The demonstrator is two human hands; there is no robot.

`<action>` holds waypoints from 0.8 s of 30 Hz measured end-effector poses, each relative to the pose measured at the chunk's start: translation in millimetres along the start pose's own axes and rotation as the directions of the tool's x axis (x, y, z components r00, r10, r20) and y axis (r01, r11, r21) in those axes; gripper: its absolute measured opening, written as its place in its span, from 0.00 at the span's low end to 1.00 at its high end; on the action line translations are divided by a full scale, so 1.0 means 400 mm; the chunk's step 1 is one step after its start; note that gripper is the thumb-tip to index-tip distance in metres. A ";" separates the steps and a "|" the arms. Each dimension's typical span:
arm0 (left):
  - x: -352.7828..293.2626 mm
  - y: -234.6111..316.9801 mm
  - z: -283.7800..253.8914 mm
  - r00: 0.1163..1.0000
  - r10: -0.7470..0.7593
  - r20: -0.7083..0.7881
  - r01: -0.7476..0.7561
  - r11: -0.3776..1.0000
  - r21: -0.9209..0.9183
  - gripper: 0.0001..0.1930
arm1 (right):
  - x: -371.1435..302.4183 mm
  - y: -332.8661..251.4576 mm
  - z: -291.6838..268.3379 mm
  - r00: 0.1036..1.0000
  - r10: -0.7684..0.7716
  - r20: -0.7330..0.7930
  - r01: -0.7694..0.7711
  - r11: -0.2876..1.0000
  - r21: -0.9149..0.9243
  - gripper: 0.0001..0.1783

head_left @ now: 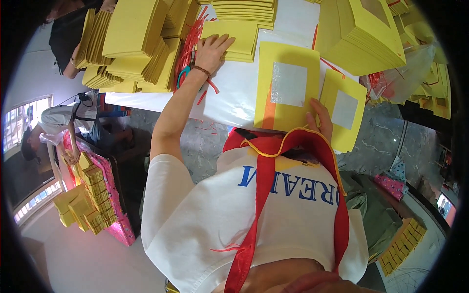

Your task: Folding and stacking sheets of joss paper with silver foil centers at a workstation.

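Windowed yellow paper (288, 85) on table (229, 93). Left of paper: left hand (213, 52) spread on low stack (240, 46) — scissors (187, 69), red strips (193, 41) alongside. Right hand (321, 117) at paper's edge — cannot tell grip. Rightward: tall stack (359, 41), second sheet (344, 108).

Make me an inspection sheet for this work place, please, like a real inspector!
Surface: white table, shiny.
Job's things: yellow piece with a pale window; a similar one to its right; tall yellow stack at left.
Clutter: loose red strips; clear bag at right.
Hands: left hand spread on flat yellow pieces; right hand at the first windowed piece's edge, grip unclear.
Cables: nothing seen for certain.
Surroundings: grey floor; co-worker beside a pink-covered table.
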State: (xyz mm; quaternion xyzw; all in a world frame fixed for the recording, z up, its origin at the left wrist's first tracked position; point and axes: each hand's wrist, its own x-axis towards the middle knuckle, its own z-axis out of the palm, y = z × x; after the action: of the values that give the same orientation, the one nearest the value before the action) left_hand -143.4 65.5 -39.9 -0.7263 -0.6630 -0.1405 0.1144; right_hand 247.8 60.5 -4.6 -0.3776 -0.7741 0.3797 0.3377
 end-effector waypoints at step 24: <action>0.020 0.070 -0.104 0.988 0.019 0.155 -0.041 0.989 0.141 0.34 | 0.027 -0.013 -0.013 0.996 -0.088 0.015 0.089 0.982 -0.166 0.16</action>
State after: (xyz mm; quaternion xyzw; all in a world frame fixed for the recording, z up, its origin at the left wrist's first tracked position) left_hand -117.1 55.6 2.2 -0.7347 -0.6672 -0.0344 0.1174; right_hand 245.0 69.3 4.7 -0.3683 -0.8204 0.2999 0.3183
